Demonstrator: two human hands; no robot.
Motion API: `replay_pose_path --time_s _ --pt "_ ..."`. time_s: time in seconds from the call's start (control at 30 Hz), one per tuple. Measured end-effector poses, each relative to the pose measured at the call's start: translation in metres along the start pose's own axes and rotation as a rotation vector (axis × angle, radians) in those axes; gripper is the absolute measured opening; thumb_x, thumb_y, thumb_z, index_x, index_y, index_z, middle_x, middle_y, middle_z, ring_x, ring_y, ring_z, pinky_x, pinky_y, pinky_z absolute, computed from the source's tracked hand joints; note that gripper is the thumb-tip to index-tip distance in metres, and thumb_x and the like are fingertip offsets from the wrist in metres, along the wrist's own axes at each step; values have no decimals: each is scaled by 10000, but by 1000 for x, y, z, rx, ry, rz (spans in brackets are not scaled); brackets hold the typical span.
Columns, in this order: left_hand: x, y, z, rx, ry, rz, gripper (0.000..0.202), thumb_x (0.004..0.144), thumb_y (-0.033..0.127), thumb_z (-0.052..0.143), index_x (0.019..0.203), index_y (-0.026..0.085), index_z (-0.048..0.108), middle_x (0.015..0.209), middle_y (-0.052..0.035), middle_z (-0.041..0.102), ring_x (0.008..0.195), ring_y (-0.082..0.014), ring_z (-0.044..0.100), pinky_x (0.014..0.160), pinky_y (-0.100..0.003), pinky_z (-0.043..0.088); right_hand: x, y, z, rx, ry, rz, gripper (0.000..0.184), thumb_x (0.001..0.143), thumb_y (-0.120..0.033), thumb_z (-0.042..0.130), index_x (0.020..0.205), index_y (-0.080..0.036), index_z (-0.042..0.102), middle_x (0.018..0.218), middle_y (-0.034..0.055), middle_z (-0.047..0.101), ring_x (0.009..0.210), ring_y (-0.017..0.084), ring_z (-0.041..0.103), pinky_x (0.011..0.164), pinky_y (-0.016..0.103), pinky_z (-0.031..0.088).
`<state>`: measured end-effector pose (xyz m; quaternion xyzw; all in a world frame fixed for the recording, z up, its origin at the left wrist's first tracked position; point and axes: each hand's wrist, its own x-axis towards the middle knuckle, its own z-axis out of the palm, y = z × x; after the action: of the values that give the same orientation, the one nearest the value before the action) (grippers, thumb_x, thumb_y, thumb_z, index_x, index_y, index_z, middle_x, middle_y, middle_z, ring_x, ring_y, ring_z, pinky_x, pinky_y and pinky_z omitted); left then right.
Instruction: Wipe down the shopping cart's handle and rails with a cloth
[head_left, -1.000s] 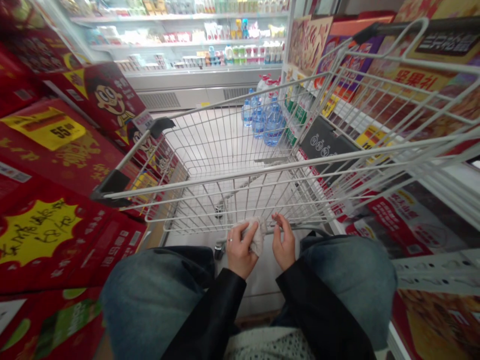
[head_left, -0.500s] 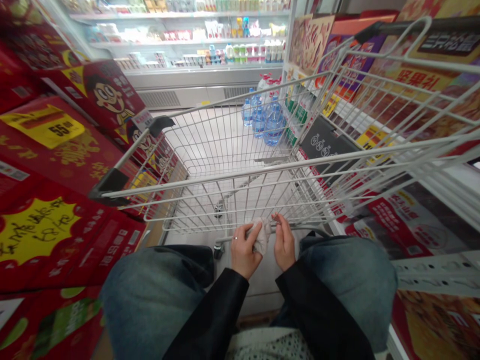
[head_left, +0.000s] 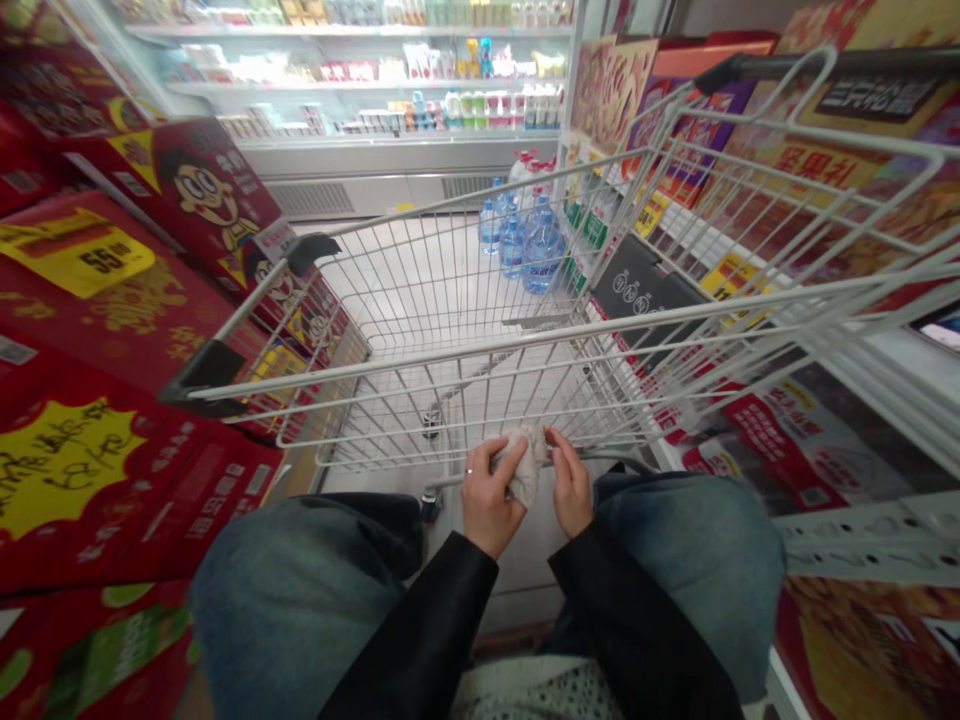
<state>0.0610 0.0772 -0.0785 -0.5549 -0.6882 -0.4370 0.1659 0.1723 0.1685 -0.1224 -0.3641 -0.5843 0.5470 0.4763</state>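
Observation:
My left hand [head_left: 491, 497], with a ring on one finger, grips a crumpled whitish cloth [head_left: 528, 470] against the lower side of a wire shopping cart [head_left: 480, 362]. Just to the right of the cloth, my right hand [head_left: 571, 488] has its fingers curled in with the tips near the cart's lower wires. Whether those fingertips pinch a wire or the cloth's edge is hard to see. The cart stands crosswise in front of my bent knees, and its basket shows floor tiles through the mesh.
Red gift boxes [head_left: 127, 400] with yellow price signs are stacked on the left. Blue water bottles [head_left: 541, 245] stand on the floor beyond the cart, before a refrigerated shelf [head_left: 360, 148]. On the right, a store shelf [head_left: 900, 350] holds boxed goods close to my knee.
The view shifts slightly, so the cart and shelves sit a little further left. My left hand stays on the cloth, whose bunched shape differs slightly; my right hand barely moves.

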Motion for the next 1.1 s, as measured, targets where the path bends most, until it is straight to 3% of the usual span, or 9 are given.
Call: replay_pose_path --time_s 0.17,0.4,0.53,0.63,0.73,0.8,0.87,1.0,1.1 --pt "4 5 -4 -19 14 -23 586 865 125 709 1419 299 636 1295 -116 601 1177 -246 603 985 -395 564 -4 -5 -2 40 -2 34 532 1031 -587 526 1335 -201 731 1429 142 706 1350 292 655 1167 505 504" --pt "-12 -4 12 -78 -90 -132 547 808 74 670 1330 237 681 1154 -102 619 1088 -244 625 929 -404 587 -41 3 14 135 154 56 487 949 -560 679 1252 -182 730 1353 161 727 1270 308 693 1048 483 590" --pt "-14 -4 11 -135 -130 -154 579 850 120 671 1414 243 624 1221 -116 616 1116 -245 625 947 -411 596 -57 14 24 187 90 47 748 808 -508 849 1445 -203 603 1504 181 615 1370 331 633 1020 450 624" --pt "-14 2 7 -198 -181 -131 635 882 144 656 1500 226 538 1323 -143 620 1215 -257 629 1017 -427 597 -51 12 25 184 85 38 878 769 -478 887 1524 -206 531 1504 190 616 1354 328 649 1033 463 627" --pt "-15 10 2 -287 -265 -72 658 909 139 610 1545 237 478 1448 -136 613 1348 -240 607 1107 -404 573 -31 -2 17 124 197 52 805 804 -459 862 1499 -189 558 1419 181 683 1250 310 711 1019 480 634" --pt "-13 13 -2 -333 -289 -59 593 933 148 585 1509 271 516 1459 -103 629 1346 -209 620 1082 -354 588 -19 -13 9 46 243 -6 668 836 -438 839 1415 -176 629 1338 168 726 1193 299 729 1021 490 628" --pt "-11 13 -4 -338 -236 -106 499 962 149 546 1443 283 561 1422 -89 649 1314 -193 635 1038 -335 604 -12 -23 3 -70 260 -159 526 847 -387 834 1312 -184 696 1292 154 730 1202 292 713 1055 495 607" --pt "-4 3 -2 -247 -65 -263 542 985 145 501 1520 222 454 1481 -161 582 1407 -261 548 1117 -477 552 -11 -22 -1 -269 159 -411 407 893 -216 738 1298 -242 712 1321 136 671 1238 270 682 1053 460 602" --pt "-3 -4 4 -221 -100 -281 652 967 155 527 1596 223 370 1586 -169 512 1494 -301 470 1192 -552 484 -12 -10 0 -380 125 -420 486 868 -137 666 1342 -245 671 1283 128 674 1208 273 684 1031 475 610"
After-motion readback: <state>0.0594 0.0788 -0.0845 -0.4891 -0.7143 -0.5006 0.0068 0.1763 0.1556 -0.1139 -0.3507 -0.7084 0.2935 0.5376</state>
